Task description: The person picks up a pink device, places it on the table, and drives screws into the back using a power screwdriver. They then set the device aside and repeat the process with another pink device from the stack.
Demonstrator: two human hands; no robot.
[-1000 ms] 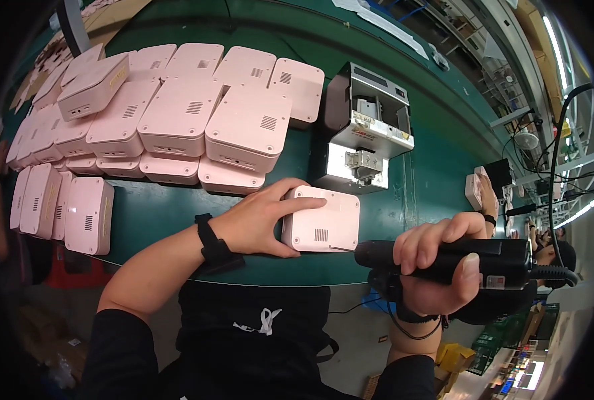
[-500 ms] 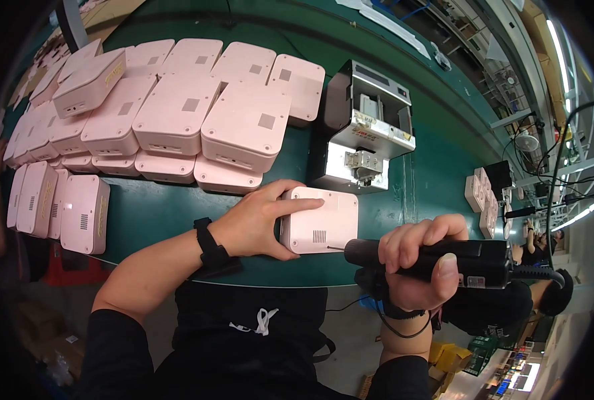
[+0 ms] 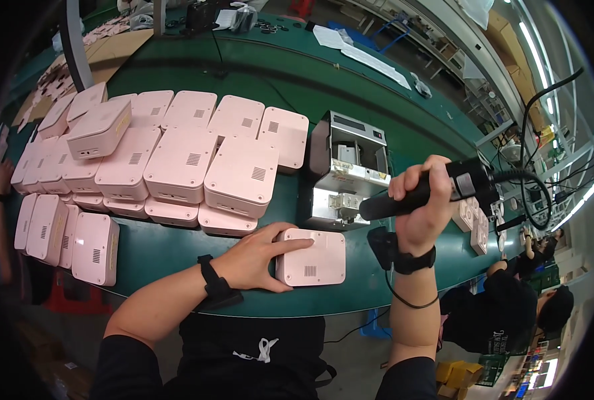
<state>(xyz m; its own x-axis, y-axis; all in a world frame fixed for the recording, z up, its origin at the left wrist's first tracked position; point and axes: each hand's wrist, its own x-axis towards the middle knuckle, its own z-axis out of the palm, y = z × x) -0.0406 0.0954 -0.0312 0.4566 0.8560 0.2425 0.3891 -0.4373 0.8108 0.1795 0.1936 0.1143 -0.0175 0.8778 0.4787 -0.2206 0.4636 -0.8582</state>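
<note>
A pale pink plastic case (image 3: 325,260) lies on the green bench top in front of me, its slotted vent and corner screw holes facing up. My left hand (image 3: 260,257) grips its left end, thumb along the near side and a finger stretched over the top. Raised to the right of the case, my right hand (image 3: 422,210) is wrapped round a black electric screwdriver (image 3: 407,199) with a coiled cord. The screwdriver's nose points left, at the front of a screw feeder (image 3: 349,160); I cannot make out whether its tip touches the feeder.
Stacked pink cases (image 3: 187,160) cover the left of the bench, with several standing on edge (image 3: 95,250) near its front. More pink parts (image 3: 471,223) lie at the far right. A person in black (image 3: 497,313) sits beyond them. A red stool (image 3: 77,297) stands below the bench.
My right hand has lifted the screwdriver off the case's near right corner and carried it up and away to the screw feeder. My left hand keeps its hold on the case. The view has tilted up.
</note>
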